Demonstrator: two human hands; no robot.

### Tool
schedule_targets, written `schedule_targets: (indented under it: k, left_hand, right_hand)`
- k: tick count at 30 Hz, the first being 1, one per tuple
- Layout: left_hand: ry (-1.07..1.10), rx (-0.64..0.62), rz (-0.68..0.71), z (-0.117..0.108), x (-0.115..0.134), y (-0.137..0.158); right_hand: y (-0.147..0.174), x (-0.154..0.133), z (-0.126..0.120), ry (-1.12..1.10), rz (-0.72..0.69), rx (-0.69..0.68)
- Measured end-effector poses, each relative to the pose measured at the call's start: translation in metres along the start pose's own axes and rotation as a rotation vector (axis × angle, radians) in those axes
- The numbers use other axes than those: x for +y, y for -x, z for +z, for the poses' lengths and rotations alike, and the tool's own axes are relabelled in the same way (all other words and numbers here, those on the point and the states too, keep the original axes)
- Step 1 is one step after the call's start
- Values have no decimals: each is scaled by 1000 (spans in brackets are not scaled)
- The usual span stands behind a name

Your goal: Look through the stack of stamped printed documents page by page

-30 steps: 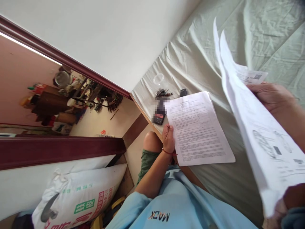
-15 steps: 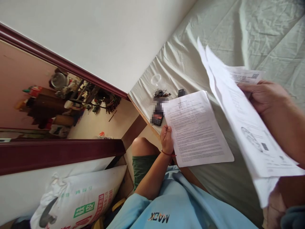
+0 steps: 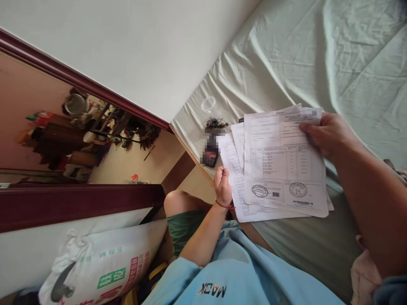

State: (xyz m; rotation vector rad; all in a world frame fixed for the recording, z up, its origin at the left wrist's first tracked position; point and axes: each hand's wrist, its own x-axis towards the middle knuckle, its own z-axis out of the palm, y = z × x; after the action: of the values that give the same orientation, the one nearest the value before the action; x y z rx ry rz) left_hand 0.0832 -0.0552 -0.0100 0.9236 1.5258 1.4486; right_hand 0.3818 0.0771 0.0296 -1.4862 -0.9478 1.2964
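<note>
On the bed sheet (image 3: 286,63), near its edge, the stack of printed papers (image 3: 282,169) lies flat. The right hand (image 3: 327,133) grips its far right corner, fingers closed on the top sheets. The left hand (image 3: 222,184) rests at the left edge of the lowest sheet, fingers curled; whether it pinches the paper I cannot tell. A calculator (image 3: 210,156) and keys (image 3: 214,123) lie just beside the papers.

Light blue shirt (image 3: 241,275) at the bottom centre reads "MACK", upside down; print on the papers (image 3: 284,169) and white sack (image 3: 101,267) is illegible
</note>
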Motion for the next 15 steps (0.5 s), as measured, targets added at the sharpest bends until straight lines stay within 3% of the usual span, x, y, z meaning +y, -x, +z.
schedule_targets:
  k: [3, 15]
  left_hand:
    - [-28, 2, 17, -1, -3, -1]
    - [-156, 44, 73, -4, -1, 0]
  right_hand:
    - [0, 3, 4, 45, 59, -19]
    - [13, 5, 26, -76, 16, -115]
